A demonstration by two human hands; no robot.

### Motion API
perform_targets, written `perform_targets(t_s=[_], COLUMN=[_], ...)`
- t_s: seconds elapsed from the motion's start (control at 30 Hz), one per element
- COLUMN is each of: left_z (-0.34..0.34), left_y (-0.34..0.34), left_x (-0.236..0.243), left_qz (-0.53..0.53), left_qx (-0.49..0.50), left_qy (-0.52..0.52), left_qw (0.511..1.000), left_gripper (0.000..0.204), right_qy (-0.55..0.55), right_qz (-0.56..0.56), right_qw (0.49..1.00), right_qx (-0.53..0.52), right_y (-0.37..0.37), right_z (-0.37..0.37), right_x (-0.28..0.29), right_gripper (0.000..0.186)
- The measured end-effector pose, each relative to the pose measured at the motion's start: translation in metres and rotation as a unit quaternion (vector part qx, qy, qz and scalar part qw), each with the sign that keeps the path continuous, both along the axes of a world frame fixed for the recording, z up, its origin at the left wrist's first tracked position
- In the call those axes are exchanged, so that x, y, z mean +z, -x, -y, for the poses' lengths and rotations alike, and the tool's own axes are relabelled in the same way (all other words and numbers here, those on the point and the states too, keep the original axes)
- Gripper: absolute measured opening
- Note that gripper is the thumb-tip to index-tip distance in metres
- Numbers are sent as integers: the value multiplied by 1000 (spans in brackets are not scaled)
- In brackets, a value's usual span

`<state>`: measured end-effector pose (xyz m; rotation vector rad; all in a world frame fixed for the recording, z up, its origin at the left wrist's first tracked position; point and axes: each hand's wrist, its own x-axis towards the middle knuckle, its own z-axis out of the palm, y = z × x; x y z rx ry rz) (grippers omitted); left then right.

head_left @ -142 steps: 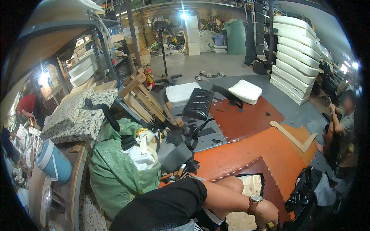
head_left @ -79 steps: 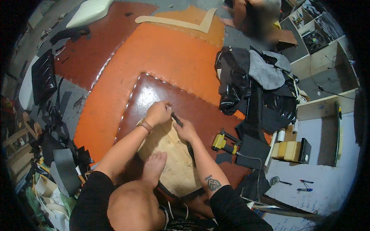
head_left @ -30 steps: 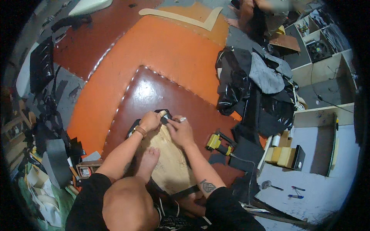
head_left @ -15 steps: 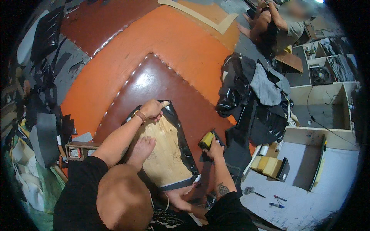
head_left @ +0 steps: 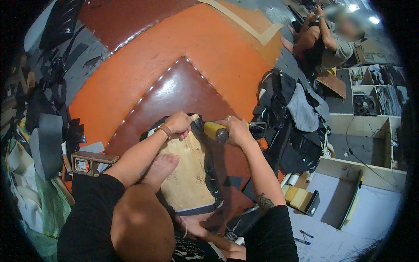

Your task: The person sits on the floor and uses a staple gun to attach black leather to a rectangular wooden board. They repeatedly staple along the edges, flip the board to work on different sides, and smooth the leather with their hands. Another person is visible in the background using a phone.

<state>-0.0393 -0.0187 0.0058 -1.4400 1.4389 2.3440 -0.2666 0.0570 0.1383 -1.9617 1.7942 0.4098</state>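
Note:
A pale wooden board [head_left: 183, 179] with black covering folded round its edges [head_left: 211, 183] lies under my bare foot [head_left: 159, 168]. My left hand [head_left: 176, 124] is closed at its top edge, round a small light wooden piece [head_left: 194, 117]. My right hand [head_left: 235, 131] grips a yellow staple gun [head_left: 215, 130], held over the top right edge of the board, beside my left hand. Its nose is partly hidden.
Orange and brown floor padding [head_left: 166, 41] surrounds the board. Black material [head_left: 275, 109] is heaped at right, beside white open boxes [head_left: 358, 139]. A small wooden box [head_left: 89, 163] and scraps [head_left: 46, 148] lie at left. A co-worker [head_left: 327, 43] sits at top right.
My right hand has left the board's edge, picked up the staple gun from the right and brought it up beside my left hand. The view has tilted and shifted.

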Motion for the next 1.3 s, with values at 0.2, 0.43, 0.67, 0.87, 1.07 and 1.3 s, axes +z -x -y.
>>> perform_targets(t_s=[0.2,0.43,0.67,0.87,1.07,1.3], left_z=[1,1,-9,-30,-27,-33], left_y=[-1,-2,-15,39,87,82], left_x=[3,23,31,18,17,35], left_qz=[2,-13,27,-88,13,-19], left_qx=[-26,7,-237,-349,-593,-593], left_qy=[43,18,397,738,513,492], left_qw=[999,1000,886,570,620,638], left_gripper=[65,52,46,54,59,55], right_qy=[-51,-53,39,-41,-75,-58], right_qz=[-55,-2,-145,-29,-70,-29], right_qw=[997,997,948,958,971,976], right_qx=[-1,-62,-282,-282,-217,-207], right_y=[-14,5,51,-64,-56,-54], right_z=[30,18,-77,-107,-102,-107], right_x=[-10,-16,-41,-31,-64,-60], right_gripper=[58,56,75,90,73,41])
